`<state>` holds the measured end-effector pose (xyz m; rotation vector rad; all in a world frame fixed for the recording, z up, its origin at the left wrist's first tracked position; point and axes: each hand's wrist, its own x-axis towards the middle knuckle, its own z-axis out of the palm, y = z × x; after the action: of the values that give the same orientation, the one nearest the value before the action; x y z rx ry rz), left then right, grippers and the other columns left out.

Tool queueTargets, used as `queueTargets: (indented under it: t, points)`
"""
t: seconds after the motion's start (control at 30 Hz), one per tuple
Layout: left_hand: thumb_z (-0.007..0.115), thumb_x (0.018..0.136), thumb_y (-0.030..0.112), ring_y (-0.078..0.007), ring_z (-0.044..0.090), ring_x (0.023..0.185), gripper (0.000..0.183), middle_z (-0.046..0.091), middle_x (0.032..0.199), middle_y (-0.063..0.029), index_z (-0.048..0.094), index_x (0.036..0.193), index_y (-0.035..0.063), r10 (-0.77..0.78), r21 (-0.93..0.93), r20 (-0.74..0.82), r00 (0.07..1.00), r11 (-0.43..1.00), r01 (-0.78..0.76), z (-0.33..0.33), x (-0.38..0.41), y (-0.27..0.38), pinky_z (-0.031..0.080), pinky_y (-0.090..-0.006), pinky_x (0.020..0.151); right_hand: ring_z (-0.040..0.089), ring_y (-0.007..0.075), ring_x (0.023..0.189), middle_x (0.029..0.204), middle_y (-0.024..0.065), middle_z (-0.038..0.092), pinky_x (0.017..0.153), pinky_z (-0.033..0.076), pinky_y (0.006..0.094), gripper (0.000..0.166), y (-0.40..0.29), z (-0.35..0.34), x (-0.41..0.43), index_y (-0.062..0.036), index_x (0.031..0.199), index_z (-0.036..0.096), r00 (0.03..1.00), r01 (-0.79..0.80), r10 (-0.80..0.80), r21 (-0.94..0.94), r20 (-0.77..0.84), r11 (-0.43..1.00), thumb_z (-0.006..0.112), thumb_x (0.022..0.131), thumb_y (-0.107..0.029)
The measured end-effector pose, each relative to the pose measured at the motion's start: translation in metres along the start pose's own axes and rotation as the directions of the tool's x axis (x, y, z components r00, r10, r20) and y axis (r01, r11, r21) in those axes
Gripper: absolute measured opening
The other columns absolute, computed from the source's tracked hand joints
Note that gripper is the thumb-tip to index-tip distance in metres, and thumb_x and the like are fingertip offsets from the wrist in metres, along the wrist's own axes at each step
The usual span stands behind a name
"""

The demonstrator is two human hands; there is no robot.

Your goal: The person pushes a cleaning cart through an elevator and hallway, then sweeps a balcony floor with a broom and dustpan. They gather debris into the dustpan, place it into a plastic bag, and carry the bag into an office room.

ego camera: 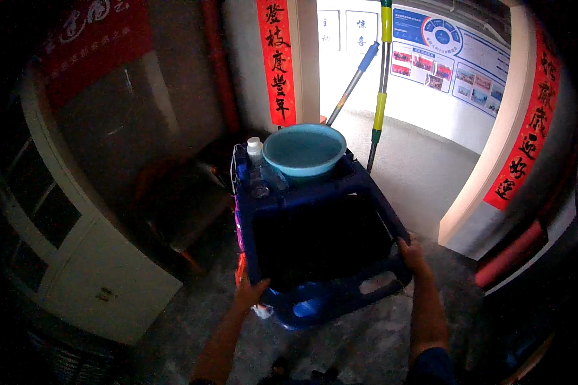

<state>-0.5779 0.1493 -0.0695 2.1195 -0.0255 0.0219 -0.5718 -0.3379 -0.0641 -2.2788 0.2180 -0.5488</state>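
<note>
A dark blue plastic cleaning cart (308,197) stands in front of me, with a black opening in its middle. My left hand (250,291) grips its near left edge, and my right hand (413,254) holds the right side near the handle end. At the cart's far end sits a light blue plastic basin (304,150). Just left of the basin is a clear bottle with a white cap (254,143). Two poles rise behind the cart: one with a blue grip (368,57), the other with yellow and green sections (380,110). Their lower ends are hidden.
Ahead to the right, a doorway frame (484,134) opens onto a bright room with a display wall (443,57). Red paper banners (278,62) with writing flank the opening. On the left stands a pale cabinet or door (111,284); dark furniture sits beyond it in shadow.
</note>
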Motion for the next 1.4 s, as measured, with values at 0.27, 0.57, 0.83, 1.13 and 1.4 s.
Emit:
queueTargets:
  t: [0.27,0.57,0.83,1.13,1.4]
  points:
    - [0.068,0.071,0.018,-0.0283,0.057,0.089,0.071,0.05,0.112,-0.0177,0.031,0.13,0.0051,-0.157,-0.395,0.146,0.977,0.896,0.203,-0.041,-0.007,0.04,0.053,-0.0388,0.064,0.056,0.0334,0.094,0.105,0.023,0.055,0.081,0.043,0.0413,0.05,-0.079,-0.006,-0.021,0.0002,0.116,0.042,0.917,-0.395,0.391,0.039,0.08,0.918,0.055,0.084,-0.036]
    - [0.069,0.069,0.018,-0.0305,0.056,0.091,0.077,0.049,0.115,-0.0171,0.028,0.132,0.0038,-0.21,-0.34,0.217,0.953,0.899,0.275,-0.061,0.026,-0.016,0.053,-0.0402,0.065,0.056,0.0296,0.094,0.103,0.0205,0.054,0.084,0.043,0.0375,0.049,-0.101,0.005,-0.052,-0.0003,0.117,0.04,0.947,-0.32,0.32,0.0,-0.018,0.947,0.055,0.083,-0.032]
    - [0.068,0.07,0.021,-0.0283,0.056,0.092,0.077,0.054,0.11,-0.0164,0.028,0.133,0.0019,-0.204,-0.156,0.246,0.948,0.956,0.247,-0.158,0.034,-0.028,0.05,-0.0366,0.074,0.057,0.027,0.084,0.097,0.0183,0.055,0.076,0.046,0.0354,0.05,-0.187,0.049,-0.124,0.0,0.117,0.038,0.914,-0.38,0.404,0.258,-0.046,0.889,0.056,0.082,-0.031]
    - [0.068,0.071,0.026,-0.029,0.048,0.11,0.072,0.047,0.123,-0.018,0.035,0.131,0.0022,-0.095,0.031,0.34,0.936,0.995,0.089,-0.262,0.078,-0.061,0.038,-0.0373,0.093,0.053,0.024,0.086,0.099,0.0177,0.051,0.072,0.046,0.0355,0.048,-0.262,0.116,-0.232,0.0002,0.115,0.038,0.891,-0.439,0.449,0.115,-0.069,0.891,0.058,0.082,-0.028]
    - [0.072,0.069,0.023,-0.0272,0.044,0.115,0.076,0.042,0.129,-0.0162,0.035,0.132,0.0038,0.009,-0.029,0.403,0.915,1.0,0.004,-0.304,0.196,-0.133,0.036,-0.0358,0.096,0.056,0.0218,0.077,0.089,0.0141,0.055,0.066,0.046,0.0351,0.038,-0.38,0.197,-0.218,0.002,0.103,0.043,0.752,-0.65,0.655,0.081,-0.075,0.756,0.059,0.079,-0.021]
